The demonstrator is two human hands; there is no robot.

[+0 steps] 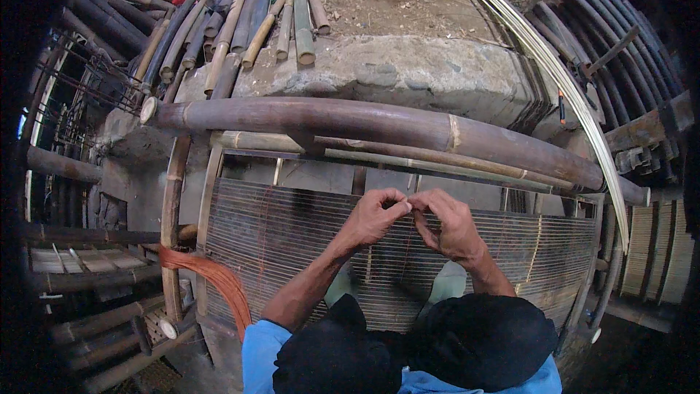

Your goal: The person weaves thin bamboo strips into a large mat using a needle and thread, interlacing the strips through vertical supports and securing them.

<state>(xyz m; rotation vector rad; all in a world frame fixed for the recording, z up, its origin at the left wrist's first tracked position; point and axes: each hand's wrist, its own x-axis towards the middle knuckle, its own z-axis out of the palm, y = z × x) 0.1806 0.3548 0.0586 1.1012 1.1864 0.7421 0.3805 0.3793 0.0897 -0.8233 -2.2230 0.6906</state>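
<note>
My left hand (377,217) and my right hand (450,228) meet above a slatted panel (306,230) of thin bamboo strips. Both hands are closed in a pinch, thumb and forefinger together, with the fingertips touching or nearly so. Whatever lies between them is too small to make out. Dark lines of cord cross the strips of the panel. Just beyond my hands runs a thick bamboo pole (350,120), the upper bar of the frame around the panel. A bundle of orange-brown cord (219,281) hangs over the frame's left side.
Cut bamboo poles (248,22) lie piled at the far left. Long pale bamboo strips (561,76) lean along the right, near more dark poles (627,36). A concrete ledge (394,66) stands behind the frame. My feet (446,282) show at the panel.
</note>
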